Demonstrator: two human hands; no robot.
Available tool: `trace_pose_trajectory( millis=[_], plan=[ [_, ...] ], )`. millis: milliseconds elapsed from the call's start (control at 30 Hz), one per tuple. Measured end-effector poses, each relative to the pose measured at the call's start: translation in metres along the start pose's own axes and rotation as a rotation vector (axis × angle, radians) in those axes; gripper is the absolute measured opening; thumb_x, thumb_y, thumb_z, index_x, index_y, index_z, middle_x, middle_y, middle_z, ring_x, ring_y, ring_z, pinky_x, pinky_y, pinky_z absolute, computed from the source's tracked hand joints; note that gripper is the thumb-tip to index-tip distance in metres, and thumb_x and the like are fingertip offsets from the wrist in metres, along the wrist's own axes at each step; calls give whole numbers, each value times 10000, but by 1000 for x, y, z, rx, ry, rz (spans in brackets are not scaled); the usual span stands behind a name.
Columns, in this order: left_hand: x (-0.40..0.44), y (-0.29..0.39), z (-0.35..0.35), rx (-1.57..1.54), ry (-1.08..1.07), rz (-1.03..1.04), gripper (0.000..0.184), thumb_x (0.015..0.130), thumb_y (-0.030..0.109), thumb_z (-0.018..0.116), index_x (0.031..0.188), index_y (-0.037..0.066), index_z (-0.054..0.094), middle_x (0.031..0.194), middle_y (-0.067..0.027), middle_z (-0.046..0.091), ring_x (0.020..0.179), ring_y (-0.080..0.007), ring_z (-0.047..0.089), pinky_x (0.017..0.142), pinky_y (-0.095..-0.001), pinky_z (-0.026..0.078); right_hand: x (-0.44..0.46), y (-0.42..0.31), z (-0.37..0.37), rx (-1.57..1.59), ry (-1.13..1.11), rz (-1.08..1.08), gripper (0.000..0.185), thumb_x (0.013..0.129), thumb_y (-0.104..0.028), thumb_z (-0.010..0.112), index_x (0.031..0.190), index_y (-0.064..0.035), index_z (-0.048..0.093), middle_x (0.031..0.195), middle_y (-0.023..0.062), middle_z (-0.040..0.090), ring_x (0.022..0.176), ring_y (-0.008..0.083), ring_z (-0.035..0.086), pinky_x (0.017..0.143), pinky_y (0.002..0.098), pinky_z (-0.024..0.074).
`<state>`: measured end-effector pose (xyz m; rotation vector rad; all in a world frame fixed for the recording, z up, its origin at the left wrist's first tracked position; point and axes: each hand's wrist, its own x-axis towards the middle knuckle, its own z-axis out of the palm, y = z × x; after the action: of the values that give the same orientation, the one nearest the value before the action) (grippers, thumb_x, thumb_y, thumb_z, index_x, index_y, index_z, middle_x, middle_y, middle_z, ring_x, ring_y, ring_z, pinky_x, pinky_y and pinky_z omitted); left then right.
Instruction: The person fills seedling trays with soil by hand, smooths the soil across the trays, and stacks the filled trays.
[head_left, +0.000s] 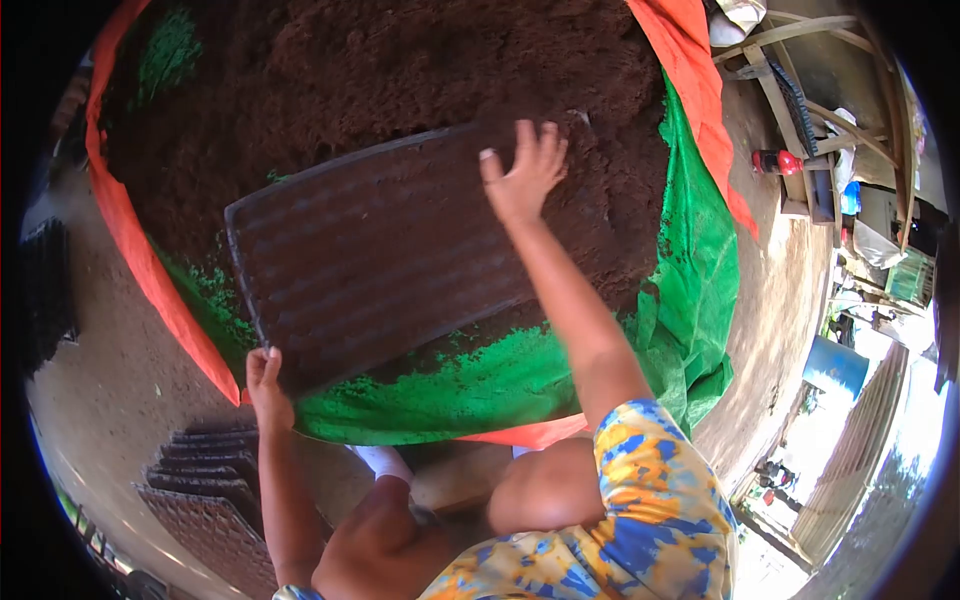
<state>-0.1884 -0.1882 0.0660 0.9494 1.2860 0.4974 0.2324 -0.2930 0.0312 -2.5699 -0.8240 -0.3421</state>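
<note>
A black seedling tray (232,240), its cells filled with dark soil, lies slightly tilted across a heap of loose soil (400,70). My left hand (268,390) pinches the tray's near left corner between thumb and fingers. Over the tray's right end, my right hand (527,178) has its fingers spread and holds nothing. Whether that palm touches the soil beneath, I cannot tell. Soil blurs the tray's far right edge. Under the heap is a green tarp (440,400) with an orange border (135,250).
Several black trays (205,490) are stacked on the ground at the lower left, with more dark trays (48,290) at the far left. On the right are wooden frames (790,120), a red bottle (777,162) and a blue barrel (836,367). My knees are close below the tarp's edge.
</note>
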Motion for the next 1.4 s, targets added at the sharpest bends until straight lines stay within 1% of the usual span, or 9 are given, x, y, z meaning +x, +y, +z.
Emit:
trace_pose_trajectory(
  millis=[133, 333, 533, 600, 733, 867, 1133, 1233, 1400],
  plan=[
    [16, -19, -50, 46, 204, 16, 124, 812, 134, 594, 775, 133, 476, 768, 52, 440, 776, -68, 396, 738, -219, 303, -52, -112, -21, 157, -611, -423, 626, 780, -428, 532, 1297, -127, 349, 1406, 185, 199, 1305, 405, 130, 979, 641, 123],
    [21, -24, -65, 28, 286, -19, 107, 818, 132, 589, 790, 135, 486, 781, 52, 450, 779, -65, 405, 746, -223, 327, -61, -114, 32, 171, -579, -643, 732, 836, -529, 414, 1368, -65, 219, 1431, 165, 175, 1326, 322, 154, 1061, 468, 150],
    [20, -17, -61, 64, 238, -46, 111, 821, 135, 590, 780, 124, 487, 777, 48, 450, 769, -59, 396, 732, -218, 326, 40, -2, -19, 253, -902, 358, 727, 865, -542, 322, 1349, -4, 248, 1361, 198, 319, 1256, 337, 314, 1034, 374, 262],
    [13, -6, -51, 113, 238, -1, 107, 825, 125, 584, 779, 123, 487, 774, 47, 450, 758, -59, 397, 718, -214, 330, 40, 31, 7, 97, -274, 510, 644, 869, -487, 359, 1232, 44, 381, 1223, 259, 443, 1136, 381, 430, 935, 429, 353],
    [16, -11, -56, 74, 226, 46, 98, 830, 107, 574, 788, 120, 487, 771, 44, 453, 752, -59, 409, 707, -211, 343, 2, -57, 6, -31, 42, -196, 223, 686, -95, 517, 873, 24, 491, 1013, 258, 499, 948, 407, 472, 816, 507, 370],
    [12, 1, -48, -45, 235, 18, 92, 830, 103, 573, 811, 117, 484, 786, 41, 458, 767, -63, 425, 725, -220, 353, -134, -107, -13, 477, -645, -685, 721, 754, -449, 564, 1260, 11, 334, 1347, 241, 270, 1271, 386, 246, 1016, 476, 240],
    [18, -6, -63, 39, 244, 19, 112, 813, 136, 592, 815, 128, 480, 798, 39, 446, 763, -73, 426, 712, -225, 353, -55, 66, -47, 328, -488, 310, 741, 810, -294, 536, 1348, 49, 160, 1405, 241, 163, 1308, 364, 152, 1077, 408, 142],
    [16, -3, -64, 44, 215, -24, 109, 815, 143, 590, 825, 122, 483, 815, 31, 456, 776, -81, 435, 713, -232, 363, -89, 20, -61, -58, -380, -203, 750, 759, -338, 553, 1305, 66, 236, 1338, 284, 261, 1255, 441, 223, 1036, 484, 194],
    [20, -7, -68, 71, 250, 24, 109, 803, 157, 591, 814, 121, 489, 812, 28, 461, 775, -92, 437, 712, -235, 361, -187, -37, -51, 523, -863, -642, 791, 751, -484, 569, 1323, -22, 277, 1399, 184, 229, 1305, 350, 194, 1055, 468, 161]
  ],
)
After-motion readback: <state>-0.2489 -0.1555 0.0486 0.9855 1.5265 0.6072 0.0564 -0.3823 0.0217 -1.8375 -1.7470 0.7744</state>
